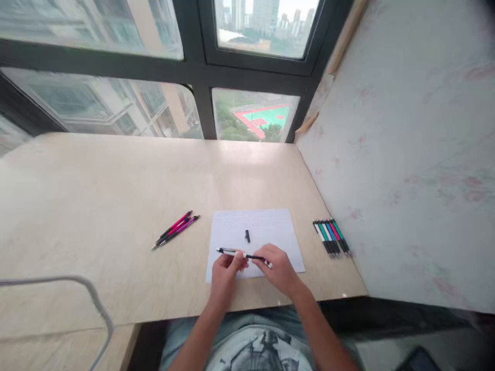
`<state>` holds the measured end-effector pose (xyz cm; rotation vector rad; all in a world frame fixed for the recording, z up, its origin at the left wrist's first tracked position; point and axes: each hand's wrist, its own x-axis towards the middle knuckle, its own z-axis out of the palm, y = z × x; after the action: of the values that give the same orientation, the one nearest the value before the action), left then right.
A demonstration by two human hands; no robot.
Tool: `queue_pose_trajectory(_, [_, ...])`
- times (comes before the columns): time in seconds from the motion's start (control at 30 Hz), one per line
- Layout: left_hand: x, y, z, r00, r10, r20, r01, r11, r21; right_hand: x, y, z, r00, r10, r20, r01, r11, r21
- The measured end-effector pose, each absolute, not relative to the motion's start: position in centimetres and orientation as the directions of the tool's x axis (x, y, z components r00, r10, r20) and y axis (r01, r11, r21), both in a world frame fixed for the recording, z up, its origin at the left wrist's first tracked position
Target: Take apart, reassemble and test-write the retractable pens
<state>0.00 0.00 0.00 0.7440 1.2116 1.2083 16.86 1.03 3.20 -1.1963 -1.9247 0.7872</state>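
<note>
Between my two hands a white and black click pen (229, 251) lies almost level above the sheet of paper (228, 226). My left hand (227, 269) pinches its white barrel near the middle. The fingers of my right hand (279, 267) close round its black end, hiding the tip. A small black piece (247, 236), like a short tube or cap, rests on the paper just beyond the pen.
To the left lie several pink, purple and black pens (176, 230) in a loose bundle. A row of several coloured pens (331, 237) sits at the right, beside the wall (406, 154). A grey cable (88, 288) curves over the table (96, 206) at the near left.
</note>
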Motion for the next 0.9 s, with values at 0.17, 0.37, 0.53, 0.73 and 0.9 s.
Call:
queue_pose_trajectory(0.17, [0.1,0.1,0.5,-0.042,0.962,-0.269,-0.329,0.241,0.913,16.7,0.8,3.4,-0.234,0.963,0.131,0.406,0.219,-0.887])
queue_pose_trajectory(0.37, [0.1,0.2,1.2,0.103,0.973,-0.208,-0.324,0.23,0.918,17.4,0.7,3.8,-0.155,0.988,0.003,0.358,0.059,-0.932])
queue_pose_trajectory(0.53, [-0.1,0.1,1.1,0.108,0.971,-0.215,-0.353,0.239,0.905,18.1,0.6,3.5,-0.121,0.984,-0.13,0.354,-0.08,-0.932])
queue_pose_trajectory(0.73, [0.3,0.1,0.9,0.145,0.959,-0.244,-0.384,0.281,0.879,18.1,0.6,3.9,-0.157,0.984,-0.081,0.369,-0.018,-0.929])
queue_pose_trajectory(0.9, [0.4,0.1,1.0,0.117,0.953,-0.279,-0.474,0.3,0.828,17.7,0.5,4.0,-0.128,0.991,0.035,0.34,0.077,-0.937])
